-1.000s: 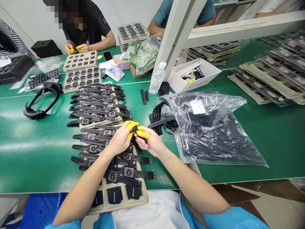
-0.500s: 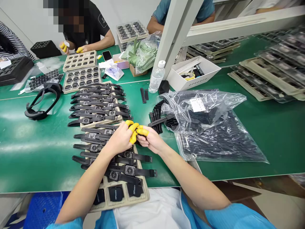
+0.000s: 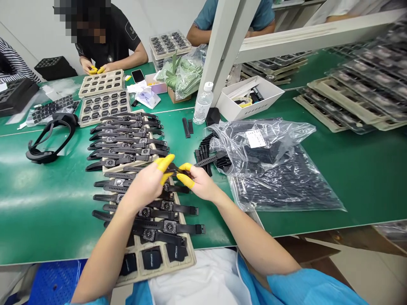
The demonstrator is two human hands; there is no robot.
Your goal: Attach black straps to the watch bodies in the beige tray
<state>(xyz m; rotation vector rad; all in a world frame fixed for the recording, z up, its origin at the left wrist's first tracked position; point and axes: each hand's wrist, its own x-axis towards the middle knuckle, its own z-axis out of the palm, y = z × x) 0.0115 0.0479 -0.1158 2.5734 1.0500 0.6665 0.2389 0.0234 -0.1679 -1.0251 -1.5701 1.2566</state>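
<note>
My left hand (image 3: 146, 183) and my right hand (image 3: 202, 182), with yellow finger cots on the fingertips, meet over the near tray of watches. Between them is a black watch strap (image 3: 175, 169), pinched from both sides; my fingers hide part of it, and I cannot tell whether a watch body is joined to it. Under my left forearm, smartwatches (image 3: 170, 227) with black straps lie face down across the beige tray (image 3: 190, 252). Dark watch bodies (image 3: 151, 258) without visible straps sit in its front pockets. Loose black straps (image 3: 203, 154) are piled beyond my right hand.
A clear plastic bag (image 3: 286, 178) full of black straps lies to the right. Behind it stand a water bottle (image 3: 203, 103), a white box (image 3: 249, 99) and a white post (image 3: 222, 51). A black headset (image 3: 52, 137) rests at left. A co-worker (image 3: 111, 38) sits across the table.
My hands have moved apart from each other, the left one going left, so the black strap now shows between them. The whole view has shifted slightly. The co-worker's hands have come together.
</note>
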